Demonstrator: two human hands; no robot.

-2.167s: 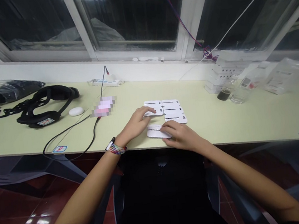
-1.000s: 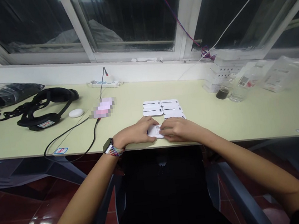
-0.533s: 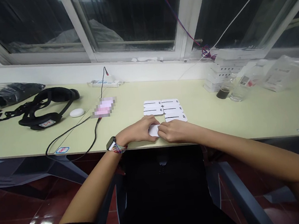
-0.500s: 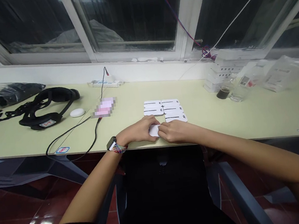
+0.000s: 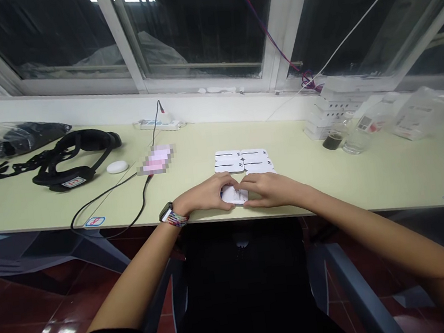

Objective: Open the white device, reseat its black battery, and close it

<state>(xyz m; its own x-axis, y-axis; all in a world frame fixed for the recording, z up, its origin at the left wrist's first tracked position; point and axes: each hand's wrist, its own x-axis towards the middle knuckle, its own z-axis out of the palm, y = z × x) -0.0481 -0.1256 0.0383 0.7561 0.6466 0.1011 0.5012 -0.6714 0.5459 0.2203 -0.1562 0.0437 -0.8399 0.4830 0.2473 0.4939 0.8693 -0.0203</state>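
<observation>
A small stack of white cards (image 5: 234, 195) with fine print on the top one lies near the table's front edge. My left hand (image 5: 207, 194) curves round its left side, thumb near the front and fingers at the back. From the right, my right hand (image 5: 272, 189) closes on the other side, its fingertips at the stack's edges. Just beyond are white cards with black lines and letters: a left group (image 5: 228, 161) and a right group (image 5: 256, 159). My right hand partly hides the nearest card of the right group.
At left lie a black headset (image 5: 63, 176), a white oval case (image 5: 117, 167) and a blurred-out pink item (image 5: 157, 159) with a black cable. A power strip (image 5: 161, 124) sits by the wall. Clear bottles (image 5: 353, 141) and white boxes (image 5: 321, 120) stand at right.
My right hand's fingers have opened wider and shifted from pinching at the cards to spanning the stack's right side. Print now shows on the top card. The view has shifted slightly.
</observation>
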